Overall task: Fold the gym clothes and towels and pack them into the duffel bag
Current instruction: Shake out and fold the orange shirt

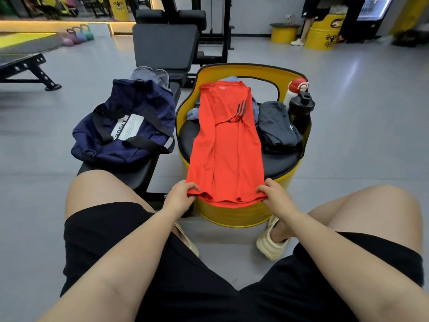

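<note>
Grey floor (362, 117) lies open on every side of the yellow drum seat (232, 214), widest to its right and behind it toward the far wall. A black bench (162, 45) runs away from the drum's left side, and on its near pad, just left of the drum, sits the navy bag (130, 126), slumped, its black straps draped over a white label, a grey cloth poking from its far end. The red shirt (226, 145) lies flat along the drum's black cushion, collar toward the backrest, sides folded inward into a long strip with black stripes on one sleeve; its hem hangs over the drum's near rim. Right of the shirt on the cushion is a dark bundle (277, 126), and beyond that, against the drum's right wall, a black shaker (300, 110) and a white bottle (294, 89) with a red cap. A blue cloth (193, 112) shows under the shirt's far left. The left hand (180, 196) pinches the hem's left corner, the right hand (274, 194) the right corner, fingers curled over the fabric.
</note>
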### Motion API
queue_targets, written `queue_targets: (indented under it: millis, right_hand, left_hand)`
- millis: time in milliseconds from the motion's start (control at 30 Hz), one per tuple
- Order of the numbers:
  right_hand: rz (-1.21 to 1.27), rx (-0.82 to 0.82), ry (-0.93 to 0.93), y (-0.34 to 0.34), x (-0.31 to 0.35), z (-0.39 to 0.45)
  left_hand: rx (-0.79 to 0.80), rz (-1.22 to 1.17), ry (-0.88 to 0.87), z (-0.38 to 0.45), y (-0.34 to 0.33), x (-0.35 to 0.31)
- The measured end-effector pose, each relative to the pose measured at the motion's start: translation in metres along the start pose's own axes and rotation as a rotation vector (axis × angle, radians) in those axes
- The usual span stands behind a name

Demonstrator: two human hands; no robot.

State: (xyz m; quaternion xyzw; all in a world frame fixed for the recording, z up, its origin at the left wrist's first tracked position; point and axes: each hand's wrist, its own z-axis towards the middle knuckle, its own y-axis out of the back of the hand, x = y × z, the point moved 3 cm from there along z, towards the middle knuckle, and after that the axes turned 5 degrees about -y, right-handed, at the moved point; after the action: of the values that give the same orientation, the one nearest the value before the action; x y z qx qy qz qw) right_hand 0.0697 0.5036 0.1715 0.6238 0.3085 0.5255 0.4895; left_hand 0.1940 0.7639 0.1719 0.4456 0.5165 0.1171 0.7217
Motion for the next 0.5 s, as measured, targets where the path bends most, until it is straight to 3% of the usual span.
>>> queue_targets:
  millis: [133, 267, 500]
  right_hand:
    - [-0.059, -0.228, 0.136, 0.018, 0.007, -0.002]
    - [-0.031, -0.050, 0.118, 0.026, 0.010, 0.001]
    - [-0.028, -0.004, -0.004, 0.044, 0.011, -0.007]
  left_hand:
    - [-0.082, 0.033, -0.112, 0.004, 0.012, -0.003]
    - [0.009, 0.111, -0.257, 0.007, 0.022, -0.016]
    - [0.054, 0.060, -0.205, -0.004, 0.038, -0.029]
